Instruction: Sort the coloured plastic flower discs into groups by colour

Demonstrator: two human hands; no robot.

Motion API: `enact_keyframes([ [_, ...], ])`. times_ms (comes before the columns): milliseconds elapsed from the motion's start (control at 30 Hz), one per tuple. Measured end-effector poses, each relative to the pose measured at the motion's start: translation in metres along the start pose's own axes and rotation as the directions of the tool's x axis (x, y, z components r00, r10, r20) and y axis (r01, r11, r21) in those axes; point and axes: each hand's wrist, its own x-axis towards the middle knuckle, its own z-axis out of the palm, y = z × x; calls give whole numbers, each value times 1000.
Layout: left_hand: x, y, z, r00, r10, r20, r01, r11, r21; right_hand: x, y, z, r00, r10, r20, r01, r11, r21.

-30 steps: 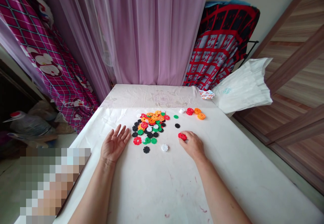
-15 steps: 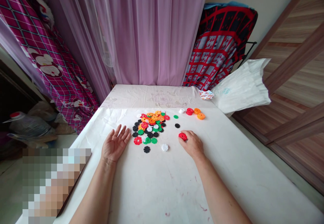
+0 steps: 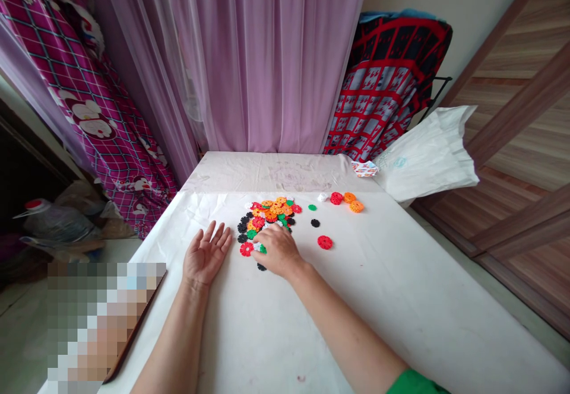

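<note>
A pile of flower-shaped plastic discs [image 3: 269, 211] in orange, red, black, green and white lies mid-table. Over its near right side is my right hand [image 3: 281, 250], palm down, thumb and forefinger apart. Between them, green and white discs show on the table; the hand covers part of the pile. My left hand [image 3: 206, 256] rests palm up just left of the pile, open, holding nothing. A red disc [image 3: 246, 249] lies at the pile's near edge. To the right of my right hand sits a red disc stack [image 3: 325, 242].
Farther right are a black disc [image 3: 315, 223], a green disc [image 3: 312, 207], a white piece [image 3: 322, 197], a red stack [image 3: 336, 198] and orange stacks [image 3: 355, 206]. A white bag [image 3: 427, 156] stands at the back right corner. A pixelated flat object [image 3: 107, 329] lies at the left edge.
My right hand has let go of the red stack, which now rests on the table, and has moved left over the pile. The single white disc in front is now hidden. My left hand stays put.
</note>
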Motion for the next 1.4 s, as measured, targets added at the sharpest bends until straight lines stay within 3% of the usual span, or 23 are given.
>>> enact_keyframes([
  [233,1,-1,-2,1000,-7,18,7,1000,-5,16,-17,22,992,25,126,-13,995,-94],
  [367,2,-1,-2,1000,-14,15,14,1000,-8,21,-20,25,991,30,128,-20,997,-75],
  [467,2,-1,-2,1000,-11,17,11,1000,-9,20,-13,20,998,24,60,-21,999,-36],
  [600,0,-1,0,1000,-19,-5,19,999,-34,-2,31,-4,982,125,-139,-121,992,35],
  [700,-1,-1,2,999,-24,-21,23,998,-52,-34,84,-27,920,253,-298,-261,965,15],
  [800,-1,-2,4,1000,-10,-17,9,999,-38,-68,128,-40,874,338,-349,-374,927,-40],
  [867,-2,-2,4,1000,1,-14,-1,1000,-24,-83,142,-41,861,359,-360,-410,909,-74],
  [1133,-4,-3,7,999,29,-15,-28,999,29,-88,135,-29,899,342,-274,-390,910,-141],
  [1400,-5,-2,8,999,26,-20,-25,999,34,-89,135,-31,901,350,-256,-395,906,-152],
])
